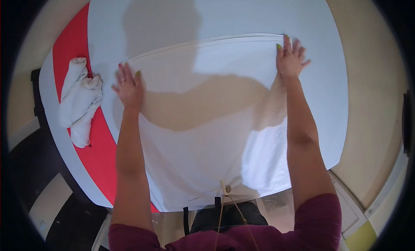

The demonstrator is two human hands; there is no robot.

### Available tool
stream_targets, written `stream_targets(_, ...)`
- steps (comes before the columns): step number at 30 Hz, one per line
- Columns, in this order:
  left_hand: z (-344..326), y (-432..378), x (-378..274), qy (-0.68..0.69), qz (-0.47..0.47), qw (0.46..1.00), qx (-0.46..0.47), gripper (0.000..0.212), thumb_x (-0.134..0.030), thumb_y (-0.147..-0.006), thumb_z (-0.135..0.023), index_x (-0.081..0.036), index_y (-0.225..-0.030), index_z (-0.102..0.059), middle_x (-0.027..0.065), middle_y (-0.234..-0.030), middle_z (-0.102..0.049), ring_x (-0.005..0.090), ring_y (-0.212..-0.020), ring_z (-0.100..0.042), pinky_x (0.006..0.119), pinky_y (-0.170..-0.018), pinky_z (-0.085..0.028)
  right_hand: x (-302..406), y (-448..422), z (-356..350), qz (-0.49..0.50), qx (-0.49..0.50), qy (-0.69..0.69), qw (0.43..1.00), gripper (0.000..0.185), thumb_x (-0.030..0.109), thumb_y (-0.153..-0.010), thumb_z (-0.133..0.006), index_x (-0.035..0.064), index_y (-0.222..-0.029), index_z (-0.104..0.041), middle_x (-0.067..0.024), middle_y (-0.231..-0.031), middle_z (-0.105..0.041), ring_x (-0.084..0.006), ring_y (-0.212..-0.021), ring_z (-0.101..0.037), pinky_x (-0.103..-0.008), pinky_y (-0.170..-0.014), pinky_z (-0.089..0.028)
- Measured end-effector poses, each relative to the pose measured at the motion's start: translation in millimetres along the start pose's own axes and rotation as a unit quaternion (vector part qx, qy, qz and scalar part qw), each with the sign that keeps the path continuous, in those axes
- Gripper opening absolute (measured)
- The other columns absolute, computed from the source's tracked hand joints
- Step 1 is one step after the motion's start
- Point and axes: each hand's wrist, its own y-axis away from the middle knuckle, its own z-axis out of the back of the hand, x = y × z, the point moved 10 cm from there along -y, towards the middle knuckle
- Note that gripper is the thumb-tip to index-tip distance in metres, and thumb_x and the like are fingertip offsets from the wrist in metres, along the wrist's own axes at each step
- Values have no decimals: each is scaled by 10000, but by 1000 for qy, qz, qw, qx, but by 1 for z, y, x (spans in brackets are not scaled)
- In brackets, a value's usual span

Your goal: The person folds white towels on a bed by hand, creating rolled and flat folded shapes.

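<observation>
A white cloth point(201, 147) with a hemmed far edge lies spread over a pale table point(324, 89) and hangs over its near edge. My left hand point(129, 87) rests palm down on the cloth's far left corner, its fingers apart. At the far right corner lies my right hand point(291, 58), flat and with spread fingers. Between the hands the hem runs in a shallow curve. My shadow falls across the cloth and the table.
A crumpled white terry cloth point(81, 101) lies at the left across a red stripe point(100, 134) of the table surface. A pendant on a chain point(225, 188) hangs at the near edge. A beige wall point(373, 98) stands close on the right.
</observation>
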Motion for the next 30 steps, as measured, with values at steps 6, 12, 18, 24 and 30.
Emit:
stream_targets(6,-9,242,-106,33,-310,921,232,557,-400,-873,-478,-183,-1379,-392,110,-1503,-224,365,-1364,-213,683,-1024,-104,64,171,36,176,142,-121,967,542,400,-875,-520,241,-1377,-389,-99,-1468,-301,-357,-1361,-224,-674,-1028,-104)
stream_targets(12,32,345,52,-4,-30,969,246,549,-316,-872,-527,-130,-1370,-389,190,-1462,-262,385,-1356,-215,608,-1047,-167,-147,280,43,-83,93,-37,991,515,277,-849,-598,122,-1317,-451,-155,-1414,-356,-339,-1312,-314,-624,-1024,-194)
stream_targets(18,51,464,123,235,262,878,324,609,-247,-849,-613,6,-1339,-354,219,-1309,-420,328,-1225,-393,408,-1016,-310,-261,438,58,-205,213,-260,919,424,150,-810,-669,-41,-1159,-520,-218,-1158,-537,-336,-1053,-534,-366,-885,-444)
stream_targets(24,63,532,121,381,308,825,282,370,-170,-839,-650,24,-1116,-501,94,-928,-607,178,-815,-560,295,-748,-456,-286,500,55,-295,292,-345,842,421,219,-758,-739,-64,-1018,-567,-88,-844,-614,-132,-749,-537,-276,-678,-449)
stream_targets(30,59,580,150,371,420,715,417,274,-216,-857,-646,0,-1014,-585,38,-854,-626,102,-731,-567,249,-675,-463,-291,509,63,-388,374,-311,783,353,274,-791,-709,-22,-945,-595,-36,-779,-613,-88,-665,-551,-228,-619,-448)
